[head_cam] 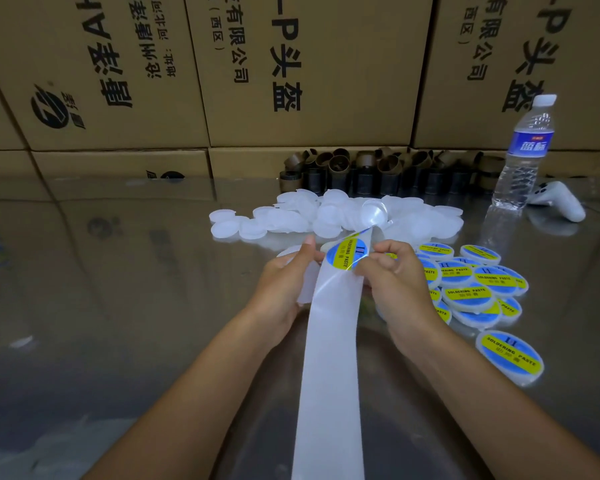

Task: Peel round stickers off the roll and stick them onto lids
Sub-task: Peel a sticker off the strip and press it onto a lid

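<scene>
- Sticker (pixel 347 252), round, blue-yellow, on backing strip (pixel 329 358); right hand (pixel 395 282) pinches its edge.
- Left hand (pixel 284 282) grips bare lid (pixel 309 284).
- Labelled lids (pixel 466 296) piled just right of hands.

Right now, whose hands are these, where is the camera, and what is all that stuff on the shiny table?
No machine here: a person wears a camera on their head, so you look down at their own hands. The left hand grips what looks like a plain white round lid; the right hand pinches a long white paper strip beside a round blue-and-yellow sticker on it. On the shiny metal table lie a heap of bare white lids and, to the right, lids already stickered. Behind stand a clear water bottle, a white game controller, brown cardboard tubes and big cardboard boxes.
</scene>
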Demonstrator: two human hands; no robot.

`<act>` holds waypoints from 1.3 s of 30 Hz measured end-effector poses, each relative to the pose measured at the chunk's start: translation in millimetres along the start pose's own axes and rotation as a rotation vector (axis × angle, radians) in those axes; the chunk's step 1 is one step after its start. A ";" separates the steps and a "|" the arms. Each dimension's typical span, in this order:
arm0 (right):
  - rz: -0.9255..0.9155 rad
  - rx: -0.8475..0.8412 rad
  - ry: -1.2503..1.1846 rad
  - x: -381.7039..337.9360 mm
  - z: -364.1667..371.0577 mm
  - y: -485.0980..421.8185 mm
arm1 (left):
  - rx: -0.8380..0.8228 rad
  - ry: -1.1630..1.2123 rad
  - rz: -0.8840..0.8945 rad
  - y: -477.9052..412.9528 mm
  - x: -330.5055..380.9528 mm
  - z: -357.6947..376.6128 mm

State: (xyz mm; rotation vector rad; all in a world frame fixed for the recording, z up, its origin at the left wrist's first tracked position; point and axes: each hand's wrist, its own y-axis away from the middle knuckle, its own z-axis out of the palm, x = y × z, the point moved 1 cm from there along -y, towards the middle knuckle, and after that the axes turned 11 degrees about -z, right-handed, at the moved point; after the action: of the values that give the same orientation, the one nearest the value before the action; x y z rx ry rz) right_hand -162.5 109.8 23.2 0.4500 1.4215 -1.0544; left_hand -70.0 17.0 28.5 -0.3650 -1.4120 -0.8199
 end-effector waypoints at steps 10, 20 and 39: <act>-0.601 0.020 0.584 -2.6 -1.9 11.1 | -0.103 0.133 -0.003 -1.4 -5.3 0.8; -0.801 0.005 0.867 -2.5 -6.7 9.1 | -0.202 0.053 0.024 -1.3 -8.3 2.3; -0.859 -0.032 0.945 -2.2 -9.3 6.9 | -0.168 0.004 0.090 -3.4 -11.3 1.1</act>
State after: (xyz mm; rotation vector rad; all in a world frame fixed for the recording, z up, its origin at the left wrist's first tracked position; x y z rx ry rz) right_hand -162.0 121.4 21.5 0.3135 2.6036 -1.5844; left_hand -72.5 18.6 17.0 -0.5517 -1.3164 -0.8673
